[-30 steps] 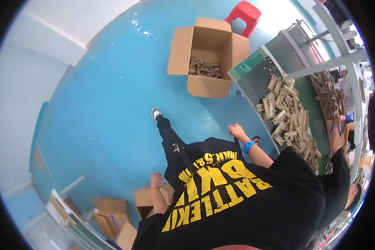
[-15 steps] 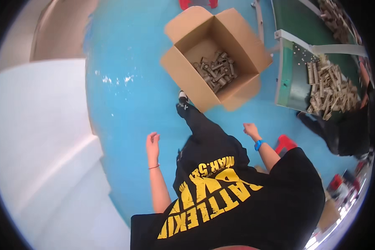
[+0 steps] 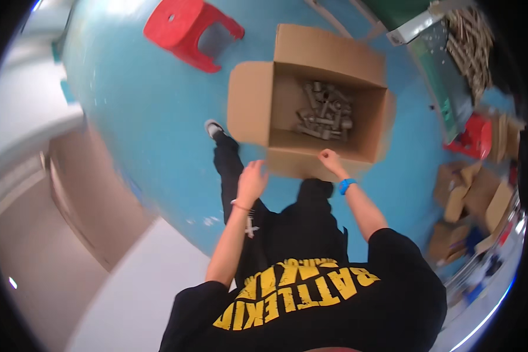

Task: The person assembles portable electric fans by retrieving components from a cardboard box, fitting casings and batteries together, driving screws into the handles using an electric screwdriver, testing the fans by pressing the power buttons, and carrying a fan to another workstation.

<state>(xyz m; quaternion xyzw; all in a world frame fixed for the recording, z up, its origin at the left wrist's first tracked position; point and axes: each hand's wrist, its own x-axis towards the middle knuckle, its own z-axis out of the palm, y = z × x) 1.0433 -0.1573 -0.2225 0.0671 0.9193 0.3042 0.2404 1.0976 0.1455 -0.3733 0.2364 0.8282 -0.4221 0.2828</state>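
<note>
An open cardboard box [image 3: 284, 97] stands on the floor in front of me, its flaps folded outward. Inside lies a heap of grey-brown tubular parts [image 3: 328, 114], too small to name exactly. My right hand [image 3: 332, 162], closed with nothing visible in it, is over the box's near flap [image 3: 299, 166]; whether it touches the flap I cannot tell. To the left of that flap hangs my left hand [image 3: 252, 180], slightly blurred, with loosely bent fingers and nothing held.
A red plastic stool [image 3: 173, 26] is beyond the box at the left. At the right, a green-topped bench [image 3: 434, 70] bears a pile of similar tubular parts [image 3: 470, 47]. Near it are another red stool [image 3: 478, 138] and several opened cartons [image 3: 481, 193]. A white surface [image 3: 141, 287] lies lower left.
My body has turned and stepped closer to the box, which now sits straight in front of me. Both hands have come forward and nearer together, the right one reaching the box's near side.
</note>
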